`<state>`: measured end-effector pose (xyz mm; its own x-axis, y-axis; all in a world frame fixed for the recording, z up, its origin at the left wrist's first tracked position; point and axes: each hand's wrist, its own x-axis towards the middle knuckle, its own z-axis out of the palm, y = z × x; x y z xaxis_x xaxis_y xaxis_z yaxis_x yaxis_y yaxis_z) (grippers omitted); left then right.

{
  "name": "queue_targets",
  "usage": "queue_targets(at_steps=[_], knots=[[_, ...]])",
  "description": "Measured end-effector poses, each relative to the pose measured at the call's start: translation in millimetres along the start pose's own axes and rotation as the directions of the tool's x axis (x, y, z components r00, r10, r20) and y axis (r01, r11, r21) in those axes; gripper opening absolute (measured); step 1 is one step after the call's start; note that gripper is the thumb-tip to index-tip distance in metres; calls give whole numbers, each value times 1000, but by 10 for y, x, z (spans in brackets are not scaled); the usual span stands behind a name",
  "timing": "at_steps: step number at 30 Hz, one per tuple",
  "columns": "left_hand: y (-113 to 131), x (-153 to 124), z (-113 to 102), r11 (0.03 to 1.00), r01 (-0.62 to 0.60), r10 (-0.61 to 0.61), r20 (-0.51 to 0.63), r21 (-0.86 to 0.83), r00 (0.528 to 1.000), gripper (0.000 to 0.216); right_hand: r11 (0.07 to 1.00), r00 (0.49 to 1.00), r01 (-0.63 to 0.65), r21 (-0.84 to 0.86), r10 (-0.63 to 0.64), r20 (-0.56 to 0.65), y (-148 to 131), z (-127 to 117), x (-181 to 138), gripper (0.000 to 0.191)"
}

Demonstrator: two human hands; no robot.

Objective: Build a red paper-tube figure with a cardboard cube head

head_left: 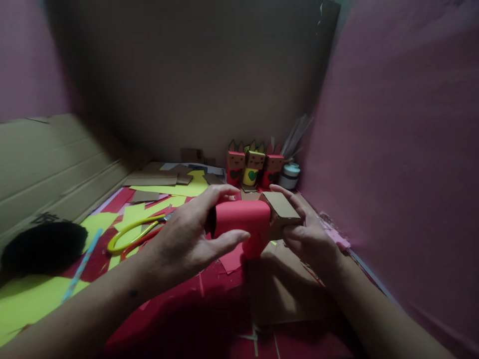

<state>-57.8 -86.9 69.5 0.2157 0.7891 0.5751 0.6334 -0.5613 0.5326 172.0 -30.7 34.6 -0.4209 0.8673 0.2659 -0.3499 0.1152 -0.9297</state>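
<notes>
My left hand (198,229) is closed around a red paper tube (243,214), its thumb along the near side and its dark open end facing left. In my right hand (312,234) is a small cardboard box (282,207), gripped between thumb and fingers. The box meets the tube's right end; I cannot tell whether the two are joined. Just below them stands another red paper piece (255,247), partly hidden by the tube. A flat cardboard sheet (288,294) lies beneath my right hand.
Scissors (130,239) with yellow and red handles lie left among yellow paper scraps (130,214). Nearby are a striped blue stick (82,264) and a black fuzzy thing (45,247). Three paper figures (254,167) and a lidded jar (290,175) stand at the back. A pink wall (404,149) rises right.
</notes>
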Motion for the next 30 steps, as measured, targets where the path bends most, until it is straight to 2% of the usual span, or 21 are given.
queue_targets(at_steps=[5,11,17,20,23,26,28,30], knots=[[-18,-76,88,975,-202,205,-33,95,978,46,985,998,55,-165,-59,-19,38,-87,-7,89],[-43,-170,151,932,-323,332,-30,166,943,48,975,989,141,-174,-130,76,30,-97,-32,96],[-19,-301,203,928,-305,327,-79,213,942,51,971,969,226,-78,-216,119,5,-28,-60,92],[-12,-338,221,938,-273,301,-113,215,947,49,971,965,229,-74,-216,145,-13,-28,-65,90],[-17,-320,205,932,-257,292,-111,254,950,51,979,977,184,-89,-173,121,-20,-47,-68,90],[2,-255,153,939,-263,288,-89,223,953,49,989,995,87,-122,-80,55,-15,-63,-75,96],[39,-200,110,959,-220,236,-76,180,969,44,990,1000,17,-143,-17,-4,-3,-62,-83,98],[86,-147,68,981,-123,134,-62,148,989,40,989,999,-27,-143,20,-48,17,-55,-89,97]])
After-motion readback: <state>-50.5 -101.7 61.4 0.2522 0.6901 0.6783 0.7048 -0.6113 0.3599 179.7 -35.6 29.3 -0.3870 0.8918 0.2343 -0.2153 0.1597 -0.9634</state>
